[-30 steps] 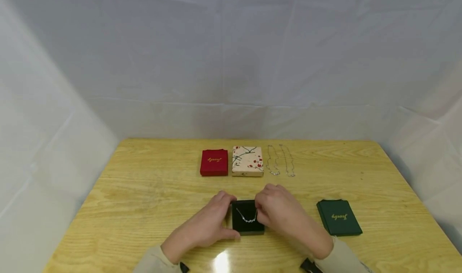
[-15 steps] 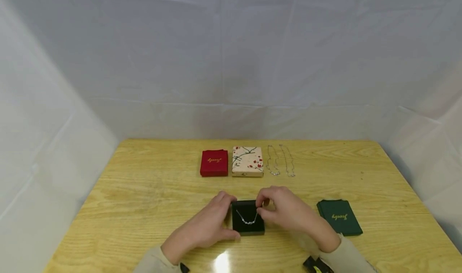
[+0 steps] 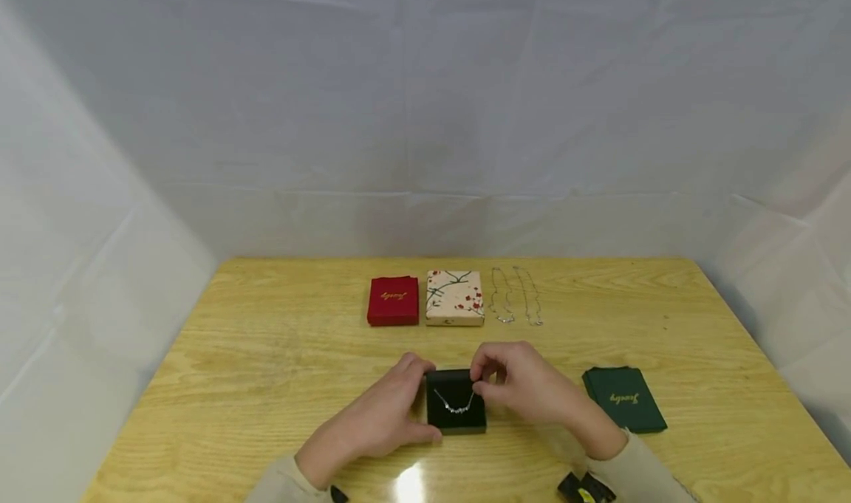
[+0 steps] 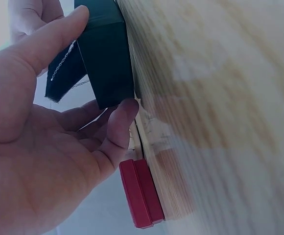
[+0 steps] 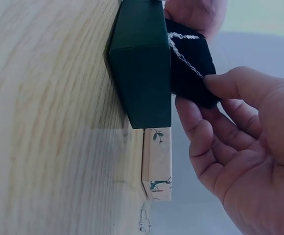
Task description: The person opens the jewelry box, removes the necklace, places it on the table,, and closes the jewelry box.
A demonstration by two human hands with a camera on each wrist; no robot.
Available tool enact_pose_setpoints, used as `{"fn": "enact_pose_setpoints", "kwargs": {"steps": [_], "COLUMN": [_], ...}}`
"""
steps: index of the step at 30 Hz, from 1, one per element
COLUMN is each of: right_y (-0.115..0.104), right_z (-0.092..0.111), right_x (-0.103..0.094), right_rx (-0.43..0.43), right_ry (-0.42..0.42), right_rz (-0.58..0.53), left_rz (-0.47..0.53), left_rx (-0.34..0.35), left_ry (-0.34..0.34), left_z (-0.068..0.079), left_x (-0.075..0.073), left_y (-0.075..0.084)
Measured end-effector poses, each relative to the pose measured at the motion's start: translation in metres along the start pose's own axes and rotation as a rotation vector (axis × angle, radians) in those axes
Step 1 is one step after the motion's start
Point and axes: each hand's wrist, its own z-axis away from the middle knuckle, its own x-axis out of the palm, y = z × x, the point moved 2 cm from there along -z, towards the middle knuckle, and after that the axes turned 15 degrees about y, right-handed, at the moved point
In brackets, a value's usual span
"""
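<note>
A dark green jewelry box base [image 3: 457,429] sits on the table before me. My left hand [image 3: 388,414] grips it from the left, thumb at the near side and fingers at the far side. Inside is a black velvet pad [image 5: 191,68], which both wrist views show tilted up, its one end above the rim. Across the pad hangs a silver necklace [image 3: 457,411] with small sparkling stones. My right hand [image 3: 525,385] pinches the raised end of the pad between thumb and fingers, the thumb right at the chain.
The green lid [image 3: 625,401] marked "Jewelry" lies to the right. Farther back stand a red jewelry box [image 3: 394,301] and a cream box [image 3: 455,300] with a blossom print. Two more silver necklaces, one with a stone pendant [image 3: 507,319], lie beside the cream box. White cloth [image 3: 425,119] encloses the table.
My right hand has turned from lying over the box's right side to a thumb-and-finger pinch at the pad's far right corner. The left hand keeps its place.
</note>
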Motion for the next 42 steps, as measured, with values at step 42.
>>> {"fn": "enact_pose_setpoints", "kwargs": {"steps": [42], "right_y": [-0.002], "right_z": [-0.013], "right_x": [-0.017], "right_rx": [0.023], "right_ry": [0.082], "right_rz": [-0.153], "left_rz": [0.433], "left_rx": [-0.228], "left_ry": [0.095], "left_z": [-0.006], "left_x": [-0.012], "left_y": [0.002]}}
